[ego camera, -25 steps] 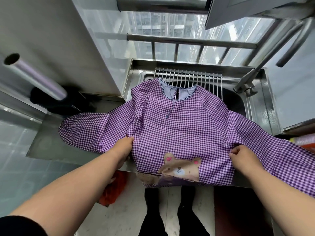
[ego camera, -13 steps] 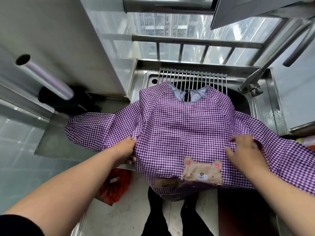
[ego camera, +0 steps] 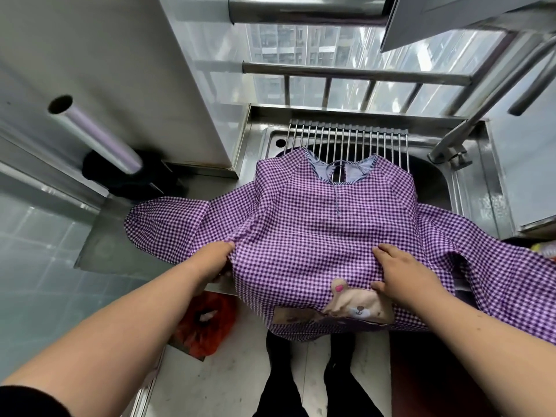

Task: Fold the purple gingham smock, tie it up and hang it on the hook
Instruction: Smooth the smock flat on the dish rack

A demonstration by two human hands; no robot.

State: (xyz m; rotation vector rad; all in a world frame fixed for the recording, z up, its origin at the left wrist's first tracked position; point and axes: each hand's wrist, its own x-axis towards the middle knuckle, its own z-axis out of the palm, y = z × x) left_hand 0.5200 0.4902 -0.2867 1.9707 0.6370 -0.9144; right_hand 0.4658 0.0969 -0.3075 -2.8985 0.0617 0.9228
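Purple gingham smock (ego camera: pixel 325 230) lies spread front-up over a stainless steel tabletop (ego camera: pixel 99 251) and the sink (ego camera: pixel 433 182), its collar on the wire drying rack (ego camera: pixel 346 139) and its hem with the bear patch (ego camera: pixel 358 305) hanging off the front edge. A steel faucet (ego camera: pixel 448 145) rises at the sink's right; a barred window (ego camera: pixel 346 73) stands behind. Left of the smock, a roll of cling film (ego camera: pixel 96 136) sticks out above a dark object. A red plastic bag (ego camera: pixel 207 323) sits on the floor below. The left hand (ego camera: pixel 213 260) pinches the cloth at the side seam, a narrow grip; the right hand (ego camera: pixel 403 272) lies flat with fingers spread, nearer the middle than half a second ago.
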